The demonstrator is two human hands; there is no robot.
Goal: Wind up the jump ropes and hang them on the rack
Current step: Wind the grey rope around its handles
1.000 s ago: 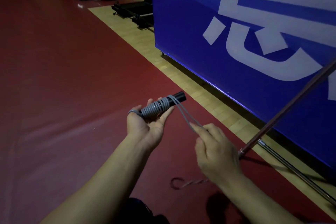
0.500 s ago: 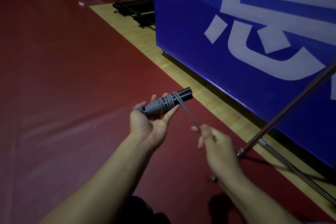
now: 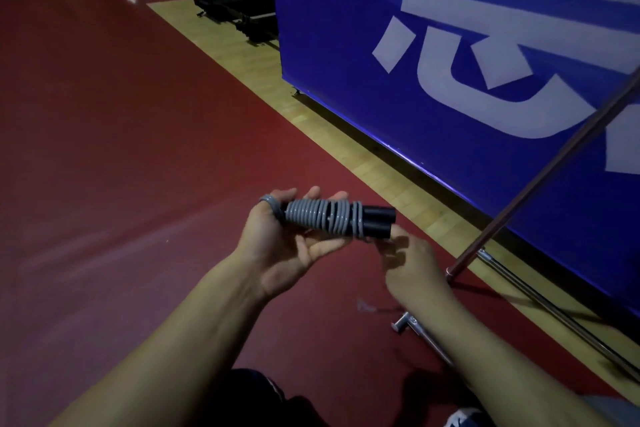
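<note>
Two Hands at the Wound Rope Bundle

Two black cylindrical jump-rope handles [image 3: 375,222] lie side by side, bound together by tight coils of grey plastic rope [image 3: 322,218]. This bundle is the reference landmark for all positions below.

Left hand [image 3: 291,246]: palm up, directly beneath the bundle. The fingers curl up behind the coils and the bundle rests across them, so the hand grips it. A small grey loop of rope [image 3: 268,200] sits over one fingertip at the bundle's left end.

Right hand [image 3: 412,263]: just below and right of the bundle, at the exposed black handle ends. The fingers are motion-blurred and bunched toward the last coil. Whether they pinch the rope's free end cannot be told.

Surroundings:
- Dark red gym floor mat [image 3: 121,149] lies under and to the left of the bundle.
- Light wooden floor strip [image 3: 263,80] runs diagonally beyond the bundle.
- Large blue panel with white lettering [image 3: 450,62] stands behind and right of the bundle.
- Metal rack pole [image 3: 540,184] rises at a slant to the right of the bundle. Its chrome base tubes [image 3: 426,340] lie on the floor below the right hand.
- Black folded equipment [image 3: 242,14] stands far beyond the bundle, beside the panel's left edge.
</note>
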